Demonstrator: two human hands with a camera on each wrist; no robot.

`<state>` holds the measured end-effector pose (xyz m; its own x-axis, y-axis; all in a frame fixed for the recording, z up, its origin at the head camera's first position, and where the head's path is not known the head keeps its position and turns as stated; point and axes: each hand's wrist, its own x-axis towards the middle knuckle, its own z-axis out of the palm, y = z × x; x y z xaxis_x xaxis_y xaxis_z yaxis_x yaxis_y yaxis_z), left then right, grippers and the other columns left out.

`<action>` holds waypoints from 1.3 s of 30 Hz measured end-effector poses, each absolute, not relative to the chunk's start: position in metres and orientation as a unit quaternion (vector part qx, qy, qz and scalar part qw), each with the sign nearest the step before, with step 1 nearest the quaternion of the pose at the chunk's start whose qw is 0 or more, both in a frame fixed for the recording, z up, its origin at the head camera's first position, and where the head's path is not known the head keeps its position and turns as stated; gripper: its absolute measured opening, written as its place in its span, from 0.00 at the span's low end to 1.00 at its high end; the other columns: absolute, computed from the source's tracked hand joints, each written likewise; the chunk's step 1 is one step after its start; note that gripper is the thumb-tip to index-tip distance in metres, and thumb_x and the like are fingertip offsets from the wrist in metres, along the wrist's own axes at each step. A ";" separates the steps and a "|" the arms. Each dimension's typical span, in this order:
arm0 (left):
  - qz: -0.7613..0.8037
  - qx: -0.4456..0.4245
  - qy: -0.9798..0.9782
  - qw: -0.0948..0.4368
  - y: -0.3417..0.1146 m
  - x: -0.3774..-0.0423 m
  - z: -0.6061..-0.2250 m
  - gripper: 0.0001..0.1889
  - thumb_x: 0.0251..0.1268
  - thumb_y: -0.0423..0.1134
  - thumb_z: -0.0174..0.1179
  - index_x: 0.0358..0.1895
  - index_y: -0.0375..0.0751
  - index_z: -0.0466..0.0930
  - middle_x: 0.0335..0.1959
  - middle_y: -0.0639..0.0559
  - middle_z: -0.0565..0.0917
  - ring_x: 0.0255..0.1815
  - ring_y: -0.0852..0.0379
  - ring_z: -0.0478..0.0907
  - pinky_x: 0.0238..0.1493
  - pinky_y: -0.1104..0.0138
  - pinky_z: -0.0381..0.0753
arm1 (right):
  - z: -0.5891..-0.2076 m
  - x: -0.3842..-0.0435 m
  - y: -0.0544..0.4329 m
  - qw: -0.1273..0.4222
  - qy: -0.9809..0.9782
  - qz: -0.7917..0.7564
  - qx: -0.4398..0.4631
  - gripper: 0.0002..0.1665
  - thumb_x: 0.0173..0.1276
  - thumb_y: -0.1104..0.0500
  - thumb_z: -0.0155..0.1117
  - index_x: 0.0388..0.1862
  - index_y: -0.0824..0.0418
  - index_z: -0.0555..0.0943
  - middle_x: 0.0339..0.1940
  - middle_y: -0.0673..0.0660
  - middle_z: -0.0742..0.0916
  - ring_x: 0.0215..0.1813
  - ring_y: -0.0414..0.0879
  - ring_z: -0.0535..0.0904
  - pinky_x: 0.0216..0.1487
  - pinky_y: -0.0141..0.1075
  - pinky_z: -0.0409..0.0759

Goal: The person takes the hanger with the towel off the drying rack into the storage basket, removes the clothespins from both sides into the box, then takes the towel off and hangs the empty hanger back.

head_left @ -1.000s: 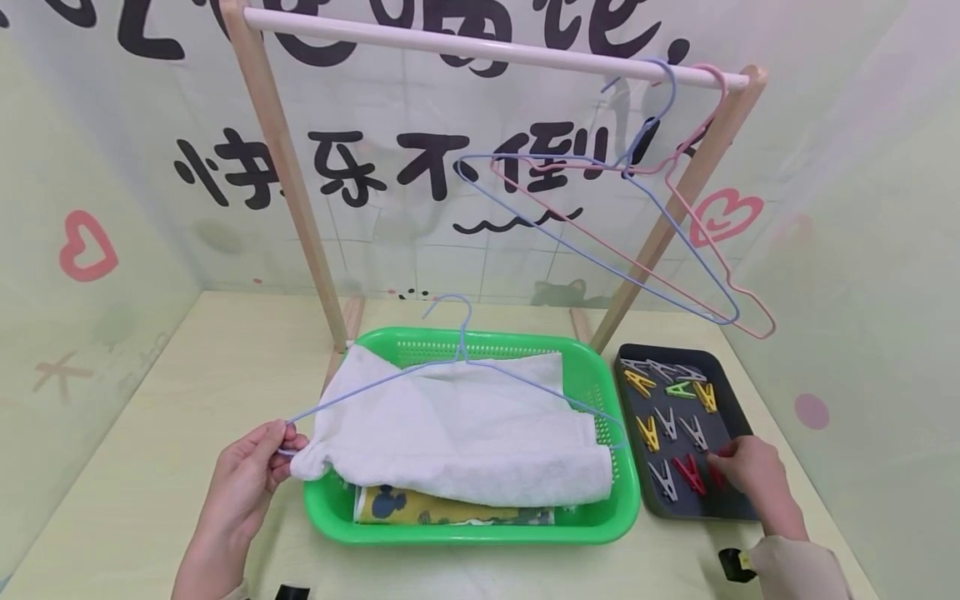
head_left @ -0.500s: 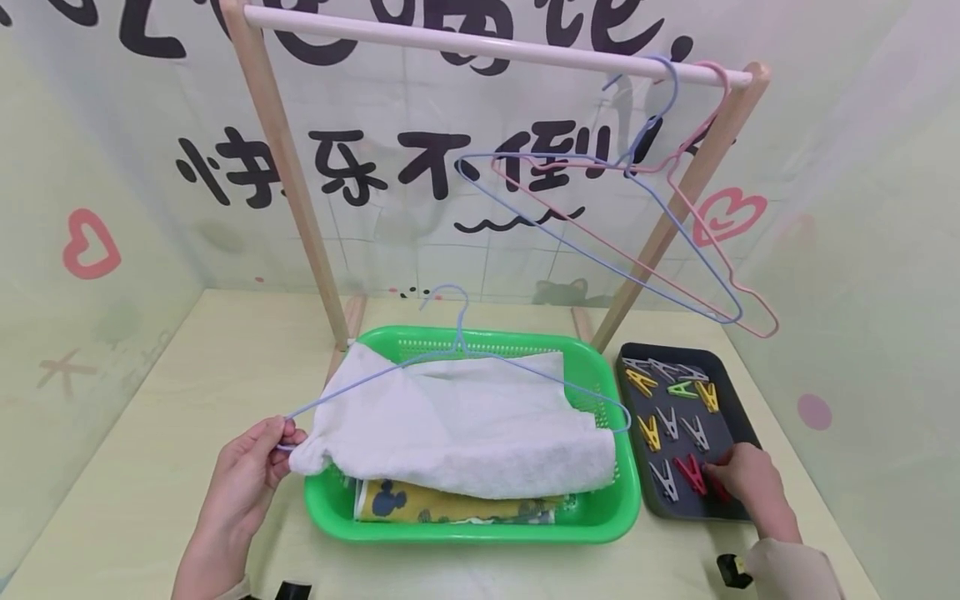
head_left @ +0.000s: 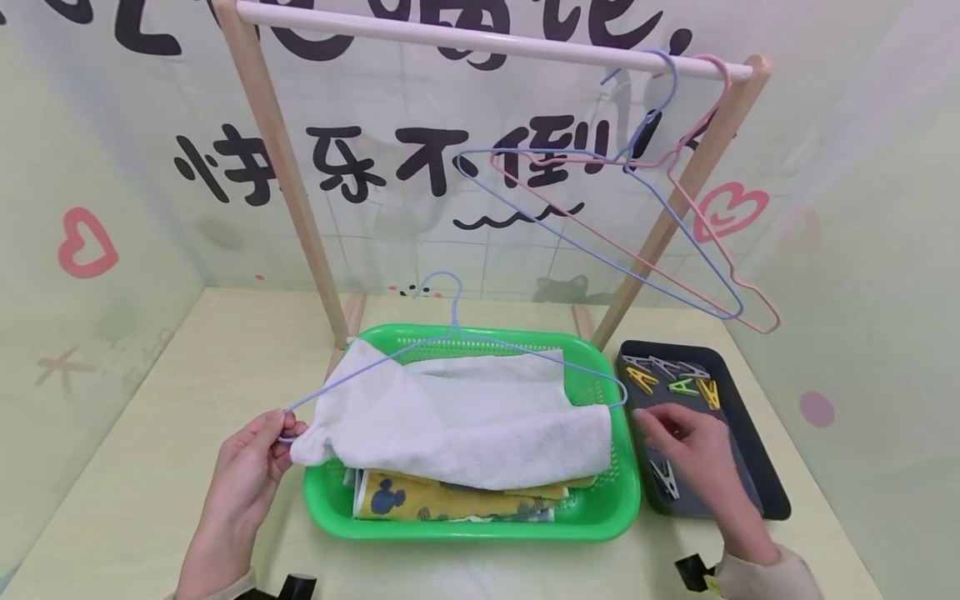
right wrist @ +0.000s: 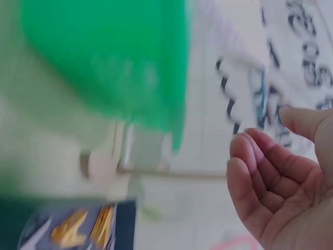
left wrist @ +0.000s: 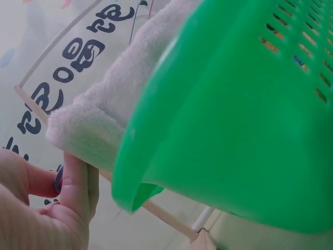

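Observation:
My left hand [head_left: 247, 467] pinches the left corner of a blue wire hanger [head_left: 341, 383], also seen between thumb and fingers in the left wrist view. A white towel [head_left: 480, 433] hangs folded over the hanger's lower bar, above the green basket [head_left: 480, 530]. My right hand [head_left: 701, 454] is over the dark tray [head_left: 761, 467], near the hanger's right corner. In the right wrist view its fingers curve loosely, thumb apart, with nothing between them. Below the white towel lies a yellow patterned cloth [head_left: 450, 500] in the basket.
A wooden rack with a white rod [head_left: 487, 40] stands behind the basket. On its right end hang another blue hanger [head_left: 592, 237] and a pink hanger [head_left: 738, 283]. Several clothespins [head_left: 663, 477] lie in the tray, some hidden by my right hand.
My right hand has lifted from the red clothespins and moved left and up toward the basket. The blue hanger's hook has risen slightly; my left hand keeps its grip.

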<state>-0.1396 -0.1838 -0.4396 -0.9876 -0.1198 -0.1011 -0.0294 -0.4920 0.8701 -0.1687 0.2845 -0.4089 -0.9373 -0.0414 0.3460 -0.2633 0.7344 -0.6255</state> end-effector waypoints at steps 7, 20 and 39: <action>-0.867 0.083 -0.491 0.024 -0.179 -0.141 -0.438 0.13 0.71 0.36 0.51 0.27 0.40 0.80 0.24 0.53 0.83 0.26 0.64 0.80 0.29 0.77 0.81 | -0.405 -0.173 0.248 0.094 -0.916 0.374 0.112 0.05 0.56 0.64 0.72 0.31 0.64 0.84 0.23 0.50 0.84 0.23 0.36 0.74 0.23 0.27 0.77; -0.916 0.204 -0.332 0.100 -0.162 -0.157 -0.416 0.17 0.71 0.32 0.48 0.22 0.31 0.77 0.18 0.45 0.80 0.22 0.57 0.82 0.23 0.73 0.82 | -0.413 -0.173 0.239 0.098 -0.880 0.348 0.309 0.10 0.53 0.69 0.71 0.25 0.55 0.80 0.23 0.43 0.79 0.25 0.32 0.70 0.22 0.25 0.75; -0.937 0.248 -0.208 0.129 -0.167 -0.164 -0.419 0.15 0.71 0.33 0.49 0.25 0.28 0.73 0.19 0.40 0.79 0.22 0.51 0.80 0.21 0.70 0.80 | -0.412 -0.172 0.254 -0.044 -0.920 0.280 0.272 0.13 0.58 0.63 0.70 0.20 0.54 0.74 0.17 0.40 0.71 0.21 0.32 0.66 0.21 0.24 0.67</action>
